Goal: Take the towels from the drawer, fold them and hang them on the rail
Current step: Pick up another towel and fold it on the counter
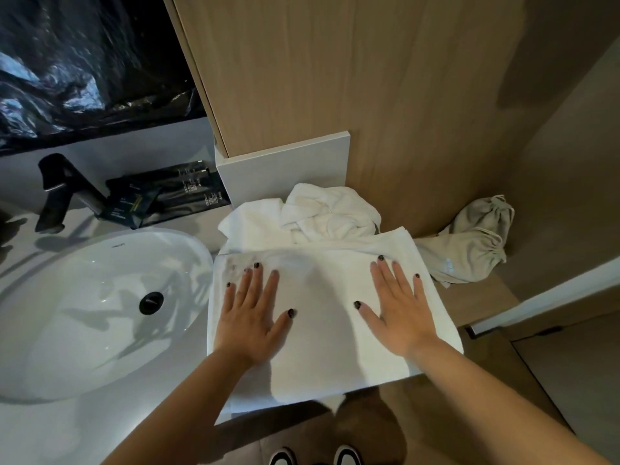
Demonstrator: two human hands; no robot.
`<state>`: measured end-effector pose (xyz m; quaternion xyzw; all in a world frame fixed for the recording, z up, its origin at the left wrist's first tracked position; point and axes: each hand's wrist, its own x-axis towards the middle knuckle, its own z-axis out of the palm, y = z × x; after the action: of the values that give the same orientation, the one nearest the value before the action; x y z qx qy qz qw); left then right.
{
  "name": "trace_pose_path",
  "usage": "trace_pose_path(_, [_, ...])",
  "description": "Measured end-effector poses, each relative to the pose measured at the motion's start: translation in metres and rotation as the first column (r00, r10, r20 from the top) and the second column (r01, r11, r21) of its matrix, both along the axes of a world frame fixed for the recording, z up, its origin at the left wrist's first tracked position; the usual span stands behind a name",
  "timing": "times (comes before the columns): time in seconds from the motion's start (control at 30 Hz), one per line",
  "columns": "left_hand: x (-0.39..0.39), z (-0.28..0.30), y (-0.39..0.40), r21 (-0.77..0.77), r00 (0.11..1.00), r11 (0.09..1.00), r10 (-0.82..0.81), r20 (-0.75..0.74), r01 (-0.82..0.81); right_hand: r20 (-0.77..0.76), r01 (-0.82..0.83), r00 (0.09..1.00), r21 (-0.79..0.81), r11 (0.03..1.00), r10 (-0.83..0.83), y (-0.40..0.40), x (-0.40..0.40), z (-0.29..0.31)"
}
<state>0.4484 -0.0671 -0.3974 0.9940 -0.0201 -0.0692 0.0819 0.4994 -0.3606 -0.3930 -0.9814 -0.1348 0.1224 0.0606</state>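
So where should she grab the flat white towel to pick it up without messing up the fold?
Probably by the near edge of the folded towel, which sticks out past the front of the counter. Fingers could slip under from the person's side, thumbs on top, one hand near each corner. Both the left hand and right hand lie flat on it now, gripping nothing.

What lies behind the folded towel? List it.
Behind the folded towel, under both flat hands, sits a crumpled towel against the wall. A grey bag lies to its right. The counter beneath is covered.
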Motion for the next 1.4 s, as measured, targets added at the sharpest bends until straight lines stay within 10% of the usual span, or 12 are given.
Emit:
trace_pose_path(0.13, [-0.033,0.009,-0.017,-0.090,0.998,0.996,0.021,-0.064,-0.026,-0.034,0.033,0.999,0.023,0.999,-0.033,0.003,-0.012,0.007])
trace_pose_path(0.43, [-0.099,0.013,-0.051,0.132,0.965,0.956,-0.263,0.006,0.260,0.072,-0.467,0.878,-0.081,0.880,0.473,-0.009,-0.083,0.004])
trace_pose_path(1.2, [-0.112,0.061,-0.021,0.132,1.000,0.991,0.006,0.025,-0.009,0.151,-0.299,0.936,-0.140,0.944,0.319,-0.081,-0.070,0.047])
trace_pose_path(1.4, [-0.128,0.061,0.001,-0.043,0.993,0.998,0.042,0.113,-0.037,0.110,-0.276,0.959,0.145,0.950,0.262,-0.116,-0.059,0.051])
